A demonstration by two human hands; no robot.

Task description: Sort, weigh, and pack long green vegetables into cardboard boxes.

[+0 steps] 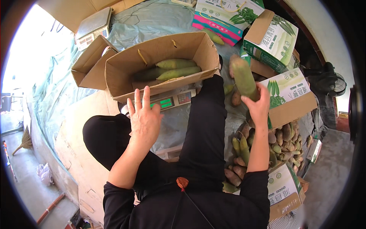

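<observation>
My right hand (258, 105) is closed around the lower end of a thick green radish (244, 77), held up to the right of my knee. My left hand (145, 120) has its fingers stretched out and apart, with nothing in it. Its fingertips overlap the near wall of an open cardboard box (126, 89); whether they touch it I cannot tell. Inside the box lie several green radishes (176, 63), side by side. The box rests on a digital scale (185, 98) with a lit green display, partly hidden by my left hand and the box.
A large heap of radishes (286, 139) lies to my right. Printed white-and-green cartons (280, 38) stand at the far right, one open carton (291, 105) beside my right hand. Another scale (93, 26) sits at the far left. A black fan (331, 83) is near the right wall.
</observation>
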